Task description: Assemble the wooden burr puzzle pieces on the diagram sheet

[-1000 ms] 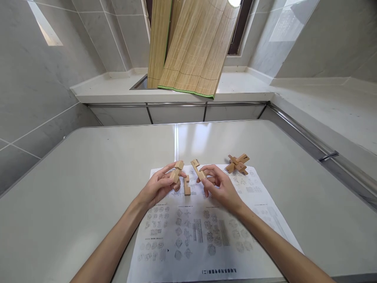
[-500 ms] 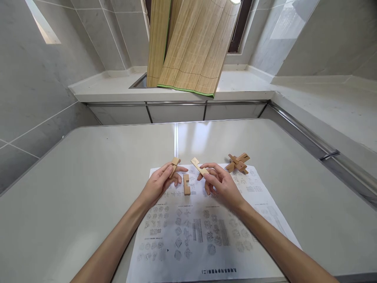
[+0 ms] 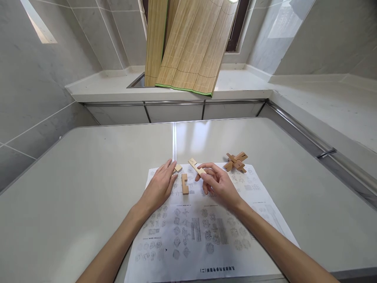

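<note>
My right hand [image 3: 218, 182] pinches a pale notched wooden puzzle piece [image 3: 196, 166] between thumb and fingers, tilted above the paper. A dark mark shows at its far end. Palm down on the upper left of the printed sheet [image 3: 165, 271], my left hand [image 3: 160, 182] has its fingers stretched out and its thumb apart. Another wooden puzzle piece [image 3: 178, 168] pokes out beside its fingertips, partly hidden by the hand. Between both hands, a notched wooden block [image 3: 185, 184] lies on the paper, its notch facing right.
An assembled cross of interlocking wooden pieces [image 3: 236, 162] sits at the sheet's upper right corner. The pale table [image 3: 73, 188] has a seam running to its far edge. Beyond it are a metal rail, a white ledge [image 3: 112, 89] and a hanging bamboo blind [image 3: 188, 51].
My left hand has turned palm down and lowered its wooden piece to the paper. My right hand still holds its piece in nearly the same spot. The view has shifted slightly.
</note>
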`<state>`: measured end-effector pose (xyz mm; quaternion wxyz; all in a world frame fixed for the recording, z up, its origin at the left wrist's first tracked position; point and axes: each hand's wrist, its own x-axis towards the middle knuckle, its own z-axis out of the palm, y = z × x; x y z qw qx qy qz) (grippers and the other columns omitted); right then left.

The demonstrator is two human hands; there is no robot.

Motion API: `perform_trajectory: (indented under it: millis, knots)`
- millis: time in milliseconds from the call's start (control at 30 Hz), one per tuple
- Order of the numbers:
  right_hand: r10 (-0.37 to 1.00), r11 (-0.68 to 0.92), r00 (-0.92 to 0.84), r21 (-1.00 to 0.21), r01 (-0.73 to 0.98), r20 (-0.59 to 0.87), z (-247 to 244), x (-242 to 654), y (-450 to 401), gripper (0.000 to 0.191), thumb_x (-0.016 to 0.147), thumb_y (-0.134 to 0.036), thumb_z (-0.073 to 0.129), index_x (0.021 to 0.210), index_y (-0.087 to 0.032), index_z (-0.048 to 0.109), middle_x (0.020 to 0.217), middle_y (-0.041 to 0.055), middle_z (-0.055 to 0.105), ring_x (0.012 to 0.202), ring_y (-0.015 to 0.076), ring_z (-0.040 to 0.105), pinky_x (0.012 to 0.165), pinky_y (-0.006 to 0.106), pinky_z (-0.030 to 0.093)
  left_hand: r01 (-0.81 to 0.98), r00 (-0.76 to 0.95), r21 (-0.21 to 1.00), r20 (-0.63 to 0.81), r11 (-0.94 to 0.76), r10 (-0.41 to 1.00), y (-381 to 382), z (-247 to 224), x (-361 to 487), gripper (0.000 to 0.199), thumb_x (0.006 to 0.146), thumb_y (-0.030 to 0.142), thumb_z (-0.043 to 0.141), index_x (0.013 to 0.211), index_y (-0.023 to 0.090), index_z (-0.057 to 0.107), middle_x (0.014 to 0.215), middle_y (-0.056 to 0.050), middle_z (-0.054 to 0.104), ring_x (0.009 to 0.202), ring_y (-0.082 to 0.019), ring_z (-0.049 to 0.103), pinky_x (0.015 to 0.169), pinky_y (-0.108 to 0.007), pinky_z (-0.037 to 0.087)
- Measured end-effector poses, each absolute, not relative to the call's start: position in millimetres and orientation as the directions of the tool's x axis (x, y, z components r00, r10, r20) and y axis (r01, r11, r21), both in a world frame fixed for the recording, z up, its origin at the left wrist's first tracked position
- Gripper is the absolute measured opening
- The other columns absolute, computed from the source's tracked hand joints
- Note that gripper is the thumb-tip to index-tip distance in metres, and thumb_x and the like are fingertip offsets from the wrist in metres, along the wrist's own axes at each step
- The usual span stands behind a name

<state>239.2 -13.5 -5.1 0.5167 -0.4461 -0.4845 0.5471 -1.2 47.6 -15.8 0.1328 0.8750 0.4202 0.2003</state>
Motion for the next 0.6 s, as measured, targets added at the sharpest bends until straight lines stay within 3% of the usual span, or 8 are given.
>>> perform_trajectory:
  millis: [167, 300, 400, 500, 600]
  knots:
    - [0.997, 0.0, -0.076, -0.992, -0.125, 0.009, -4, 239, -14, 0.028, 0.098, -0.045, 0.067, 0.116, -0.023, 0.065, 0.093, 0.0022, 0.073, 0.051, 0.01, 0.056, 0.051, 0.027, 0.037, 0.678, 0.583, 0.391, 0.229, -0.623, 0.779, 47, -16, -1, 0.05, 0.112, 0.034, 0.035, 0.16, 0.02, 0.039, 0.16, -0.014, 0.052, 0.159, -0.03, 0.033, 0.126, -0.055, 0.038]
    - [0.997, -0.003, -0.071, -0.992, -0.123, 0.005, -3, 239, -14, 0.03, 0.098, -0.047, 0.067, 0.116, -0.023, 0.065, 0.092, 0.0024, 0.073, 0.051, 0.0108, 0.056, 0.052, 0.028, 0.038, 0.646, 0.578, 0.369, 0.336, -0.668, 0.744, 44, -9, 1, 0.046, 0.111, 0.03, 0.04, 0.155, 0.022, 0.046, 0.156, -0.011, 0.056, 0.156, -0.03, 0.037, 0.125, -0.055, 0.038]
    - [0.997, 0.0, -0.071, -0.991, -0.131, 0.009, -4, 239, -14, 0.03, 0.098, -0.047, 0.067, 0.116, -0.023, 0.065, 0.091, 0.0021, 0.072, 0.051, 0.0109, 0.056, 0.052, 0.028, 0.038, 0.595, 0.623, 0.328, 0.388, -0.733, 0.679, 39, 0, 3, 0.042, 0.106, 0.039, 0.054, 0.146, 0.026, 0.055, 0.155, -0.009, 0.057, 0.153, -0.033, 0.039, 0.122, -0.056, 0.04]
    - [0.997, 0.008, -0.073, -0.992, -0.129, 0.017, -4, 239, -14, 0.031, 0.097, -0.048, 0.067, 0.115, -0.023, 0.065, 0.091, 0.0016, 0.072, 0.051, 0.0107, 0.056, 0.051, 0.028, 0.038, 0.548, 0.699, 0.291, 0.355, -0.784, 0.62, 35, 4, 4, 0.067, 0.088, 0.057, 0.077, 0.142, 0.024, 0.056, 0.157, -0.013, 0.053, 0.151, -0.04, 0.035, 0.12, -0.061, 0.039]
    - [0.997, 0.007, -0.072, -0.992, -0.127, 0.016, -4, 239, -14, 0.031, 0.098, -0.048, 0.067, 0.115, -0.023, 0.065, 0.09, 0.0013, 0.072, 0.051, 0.0105, 0.056, 0.051, 0.027, 0.038, 0.549, 0.702, 0.297, 0.344, -0.781, 0.624, 32, 3, 5, 0.067, 0.083, 0.053, 0.083, 0.139, 0.024, 0.059, 0.156, -0.013, 0.052, 0.148, -0.04, 0.035, 0.118, -0.06, 0.04]
